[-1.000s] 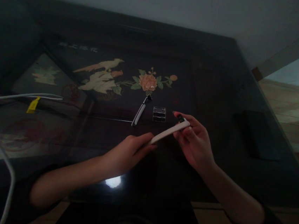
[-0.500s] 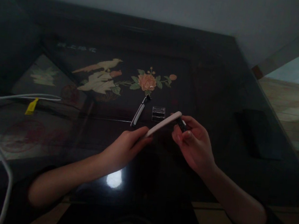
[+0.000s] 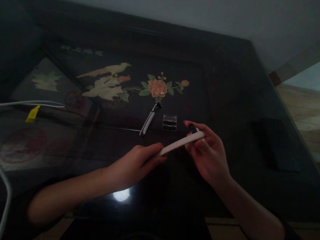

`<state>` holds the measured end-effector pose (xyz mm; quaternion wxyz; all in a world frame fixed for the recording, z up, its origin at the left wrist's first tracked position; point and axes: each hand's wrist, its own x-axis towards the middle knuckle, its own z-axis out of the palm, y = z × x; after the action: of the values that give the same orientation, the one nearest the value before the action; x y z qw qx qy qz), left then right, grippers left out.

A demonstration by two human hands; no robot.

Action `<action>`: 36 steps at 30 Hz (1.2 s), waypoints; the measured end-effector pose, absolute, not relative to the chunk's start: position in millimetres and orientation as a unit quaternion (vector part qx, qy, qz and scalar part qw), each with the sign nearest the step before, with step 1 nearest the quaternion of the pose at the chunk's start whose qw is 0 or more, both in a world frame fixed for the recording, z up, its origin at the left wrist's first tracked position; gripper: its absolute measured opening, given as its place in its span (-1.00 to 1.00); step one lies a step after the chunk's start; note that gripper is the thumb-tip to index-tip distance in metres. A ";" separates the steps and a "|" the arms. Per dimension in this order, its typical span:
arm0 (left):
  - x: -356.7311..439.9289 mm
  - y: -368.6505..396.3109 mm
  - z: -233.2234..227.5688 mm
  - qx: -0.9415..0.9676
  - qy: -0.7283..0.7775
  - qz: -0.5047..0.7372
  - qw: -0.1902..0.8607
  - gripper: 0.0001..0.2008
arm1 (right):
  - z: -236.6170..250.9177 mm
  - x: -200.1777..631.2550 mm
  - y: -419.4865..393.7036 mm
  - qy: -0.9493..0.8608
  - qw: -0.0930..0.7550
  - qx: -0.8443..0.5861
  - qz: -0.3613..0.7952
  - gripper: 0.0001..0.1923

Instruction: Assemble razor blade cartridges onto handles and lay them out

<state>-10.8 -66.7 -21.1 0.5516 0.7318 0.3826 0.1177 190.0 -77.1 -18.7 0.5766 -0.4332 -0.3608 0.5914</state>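
Fingers of the left hand (image 3: 133,164) pinch the white handle (image 3: 180,143), whose 2 o'clock end meets the right hand's (image 3: 209,155) pinched small black piece (image 3: 193,129); lining them up straight should help.

Head view: worn on the person's head, facing forward and down
Nearness: close over the dark table (image 3: 237,86)

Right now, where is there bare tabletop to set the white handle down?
Bare glass lies between the right hand and the dark block, and left of the left hand. It is crowded ahead, around the razor and clear case.
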 end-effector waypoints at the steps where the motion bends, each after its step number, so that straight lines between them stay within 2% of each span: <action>1: -10.9 -66.3 -21.1 0.734 0.385 0.121 0.547 -0.77 | -18.8 189.6 -77.2 -0.362 0.578 -0.433 0.589 -0.60; 16: -11.4 -59.2 -23.1 0.727 0.433 0.142 0.513 -0.78 | -19.5 187.9 -79.7 -0.364 0.584 -0.417 0.595 -0.71; 29: -9.7 -67.5 -21.6 0.730 0.384 0.116 0.554 -0.79 | -18.9 191.0 -76.1 -0.358 0.577 -0.436 0.590 -0.59; 36: -10.4 -63.6 -21.8 0.723 0.416 0.130 0.536 -0.78 | -21.5 189.8 -76.2 -0.362 0.587 -0.431 0.582 -0.70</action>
<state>-10.4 -63.6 -21.8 0.5363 0.7226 0.4164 0.1297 189.8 -76.2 -21.5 0.5865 -0.4311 -0.3624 0.5821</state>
